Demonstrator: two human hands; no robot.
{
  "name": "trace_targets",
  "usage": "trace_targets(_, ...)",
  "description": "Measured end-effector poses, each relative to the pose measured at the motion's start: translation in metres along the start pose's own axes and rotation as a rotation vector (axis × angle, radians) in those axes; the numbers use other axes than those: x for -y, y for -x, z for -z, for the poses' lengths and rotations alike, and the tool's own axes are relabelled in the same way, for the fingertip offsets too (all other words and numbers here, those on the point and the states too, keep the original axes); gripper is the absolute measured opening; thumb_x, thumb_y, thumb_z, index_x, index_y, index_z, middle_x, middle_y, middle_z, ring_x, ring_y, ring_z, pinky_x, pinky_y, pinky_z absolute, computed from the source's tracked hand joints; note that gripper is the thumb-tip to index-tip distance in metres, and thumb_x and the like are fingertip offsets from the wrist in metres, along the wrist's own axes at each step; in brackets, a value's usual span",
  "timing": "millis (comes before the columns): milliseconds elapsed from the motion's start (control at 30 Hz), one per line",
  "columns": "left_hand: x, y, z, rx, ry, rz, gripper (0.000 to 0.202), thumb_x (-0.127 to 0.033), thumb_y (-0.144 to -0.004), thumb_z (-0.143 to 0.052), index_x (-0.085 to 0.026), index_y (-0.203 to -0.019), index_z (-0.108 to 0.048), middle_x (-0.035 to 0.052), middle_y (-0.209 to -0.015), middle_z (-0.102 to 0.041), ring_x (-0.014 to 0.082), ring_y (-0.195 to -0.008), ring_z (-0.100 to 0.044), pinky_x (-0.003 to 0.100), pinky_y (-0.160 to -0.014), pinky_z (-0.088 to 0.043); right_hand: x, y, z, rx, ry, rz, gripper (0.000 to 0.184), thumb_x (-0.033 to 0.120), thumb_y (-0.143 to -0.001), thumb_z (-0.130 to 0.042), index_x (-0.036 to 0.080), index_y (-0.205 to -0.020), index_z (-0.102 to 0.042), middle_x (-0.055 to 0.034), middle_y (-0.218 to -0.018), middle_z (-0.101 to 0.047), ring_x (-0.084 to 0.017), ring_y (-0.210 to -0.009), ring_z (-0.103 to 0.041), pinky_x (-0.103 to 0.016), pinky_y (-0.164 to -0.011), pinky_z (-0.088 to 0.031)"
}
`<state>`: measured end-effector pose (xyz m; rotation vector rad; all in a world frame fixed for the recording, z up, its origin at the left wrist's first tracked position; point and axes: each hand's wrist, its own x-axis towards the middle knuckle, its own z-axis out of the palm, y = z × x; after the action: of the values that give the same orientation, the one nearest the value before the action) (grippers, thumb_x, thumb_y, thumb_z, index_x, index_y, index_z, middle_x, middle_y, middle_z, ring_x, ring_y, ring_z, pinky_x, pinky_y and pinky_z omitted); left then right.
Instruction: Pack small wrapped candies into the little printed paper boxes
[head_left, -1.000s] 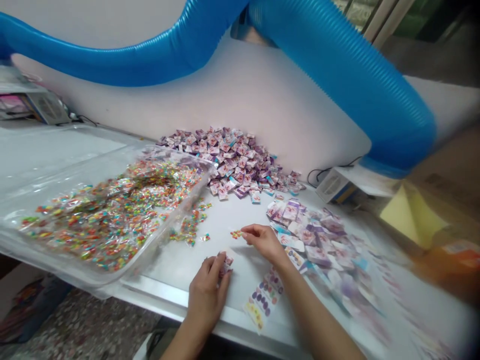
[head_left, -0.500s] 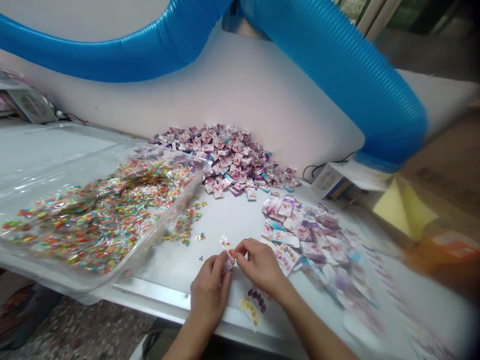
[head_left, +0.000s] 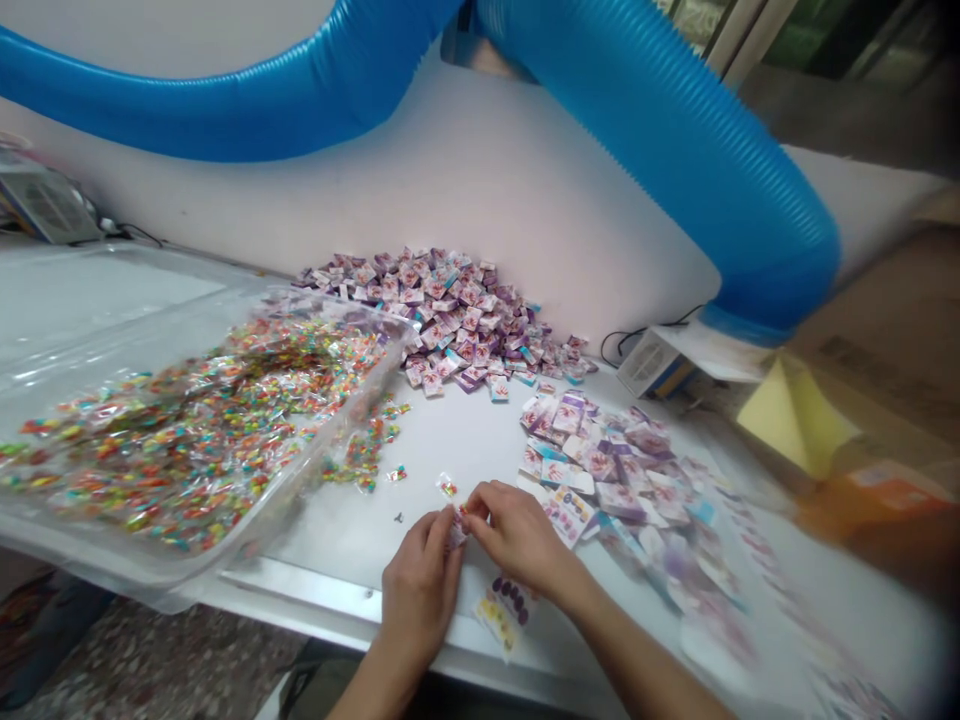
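My left hand (head_left: 420, 568) is closed around a small printed carton (head_left: 454, 537), white and purple, over the front part of the table. The fingers of my right hand (head_left: 519, 532) are pinched together at the carton's upper end, on a small clear packet (head_left: 463, 511) with bright candy-like pieces; my fingers partly hide it. Just beyond my hands lies a similar loose packet (head_left: 448, 486). Below my right wrist is a printed card (head_left: 501, 614) with yellow and dark purple ovals. Another printed card (head_left: 568, 514) lies right of my right hand.
On the left stands a clear plastic tray (head_left: 259, 525) full of colourful packets, with loose packets (head_left: 364, 450) beside it. Small closed cartons (head_left: 457, 320) are heaped against the wall. Flatter cartons (head_left: 600, 455) spread right. A blue hose (head_left: 675, 150) hangs above; a tiny dark object (head_left: 398, 518) lies nearby.
The right fingers have moved slightly left, closer over the carton's end, and less of the packet shows. The left hand stays around the carton. The view has shifted slightly.
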<state>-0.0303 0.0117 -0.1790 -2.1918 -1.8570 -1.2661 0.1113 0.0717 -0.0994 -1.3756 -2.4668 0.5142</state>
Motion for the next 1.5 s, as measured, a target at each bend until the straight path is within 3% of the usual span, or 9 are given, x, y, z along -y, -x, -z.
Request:
trace_targets(267, 0.002, 0.002, -0.004, -0.030, -0.036, -0.005, 0.033, -0.023, -0.089, -0.047, -0.020, -0.122, -0.048, 0.0104, -0.106, -0.063, 0.0192, -0.088, -0.066, 0.029, -0.070, -0.056, 0.003, -0.001, -0.004, -0.037, 0.179, 0.108, 0.010, 0.021, -0.091, -0.050, 0.019, -0.086, -0.058, -0.0035, -0.086, -0.061, -0.017, -0.082, -0.054, -0.026, -0.069, -0.035)
trace_targets(567, 0.002, 0.000, -0.003, 0.061, -0.050, 0.007, 0.032, -0.023, -0.089, -0.046, -0.021, -0.120, -0.049, 0.0106, -0.104, -0.061, 0.0197, -0.088, -0.064, 0.030, -0.069, -0.056, -0.001, -0.001, 0.010, -0.023, -0.164, 0.003, 0.010, 0.023, -0.088, -0.055, 0.021, -0.085, -0.065, 0.0009, -0.081, -0.061, -0.012, -0.075, -0.056, -0.022, -0.068, -0.037)
trace_targets(767, 0.001, 0.000, -0.006, 0.006, -0.030, -0.007, 0.036, -0.020, -0.088, -0.046, -0.017, -0.123, -0.044, 0.0122, -0.105, -0.063, 0.0214, -0.092, -0.064, 0.033, -0.076, -0.056, 0.011, -0.007, 0.018, 0.180, 0.203, 0.079, 0.016, 0.018, -0.086, -0.052, 0.020, -0.079, -0.067, -0.0015, -0.076, -0.062, -0.015, -0.077, -0.058, -0.025, -0.063, -0.033)
trace_targets(933, 0.002, 0.002, -0.009, -0.070, -0.040, 0.030, 0.040, -0.022, -0.087, -0.047, -0.012, -0.125, -0.041, 0.0145, -0.103, -0.065, 0.0229, -0.091, -0.066, 0.033, -0.075, -0.057, 0.024, -0.007, 0.010, 0.114, 0.368, 0.008, 0.016, 0.024, -0.090, -0.048, 0.018, -0.093, -0.063, -0.0059, -0.086, -0.064, -0.019, -0.079, -0.059, -0.027, -0.062, -0.034)
trace_targets(1233, 0.002, 0.007, -0.009, -0.060, 0.015, 0.046, 0.033, -0.023, -0.087, -0.048, -0.013, -0.118, -0.045, 0.0142, -0.101, -0.063, 0.0236, -0.090, -0.064, 0.035, -0.075, -0.055, 0.017, 0.005, 0.004, 0.112, 0.199, -0.030, 0.018, 0.021, -0.087, -0.049, 0.022, -0.080, -0.066, -0.0013, -0.079, -0.061, -0.015, -0.078, -0.058, -0.025, -0.064, -0.033)
trace_targets(1333, 0.002, 0.009, -0.010, -0.060, 0.036, 0.048, 0.033, -0.023, -0.087, -0.049, -0.013, -0.118, -0.045, 0.0139, -0.100, -0.063, 0.0231, -0.088, -0.064, 0.034, -0.074, -0.055, 0.021, 0.004, 0.002, 0.039, 0.184, -0.087, 0.013, 0.021, -0.085, -0.050, 0.022, -0.090, -0.062, -0.0023, -0.087, -0.061, -0.017, -0.082, -0.057, -0.026, -0.066, -0.033)
trace_targets(1400, 0.001, 0.010, -0.011, -0.066, 0.062, 0.061, 0.031, -0.022, -0.087, -0.049, -0.013, -0.116, -0.046, 0.0132, -0.097, -0.064, 0.0222, -0.085, -0.065, 0.033, -0.072, -0.055, 0.022, 0.000, 0.000, -0.032, 0.114, -0.130, 0.024, 0.021, -0.081, -0.054, 0.021, -0.105, -0.057, -0.0040, -0.099, -0.060, -0.018, -0.088, -0.056, -0.026, -0.069, -0.034)
trace_targets(1467, -0.001, 0.012, -0.010, -0.072, 0.102, 0.065, 0.030, -0.021, -0.086, -0.049, -0.013, -0.115, -0.047, 0.0124, -0.095, -0.064, 0.0214, -0.083, -0.064, 0.032, -0.071, -0.055, 0.022, -0.005, 0.000, -0.001, 0.022, -0.163, 0.032, 0.023, -0.077, -0.057, 0.020, -0.108, -0.055, -0.0046, -0.102, -0.061, -0.018, -0.088, -0.056, -0.025, -0.069, -0.034)
trace_targets(1500, -0.002, 0.012, -0.008, -0.081, 0.123, 0.066, 0.030, -0.021, -0.086, -0.049, -0.013, -0.115, -0.048, 0.0123, -0.094, -0.064, 0.0215, -0.083, -0.064, 0.033, -0.071, -0.054, 0.022, -0.008, 0.000, 0.061, -0.014, -0.167, 0.027, 0.023, -0.077, -0.056, 0.020, -0.103, -0.058, -0.0037, -0.097, -0.062, -0.017, -0.084, -0.056, -0.024, -0.068, -0.034)
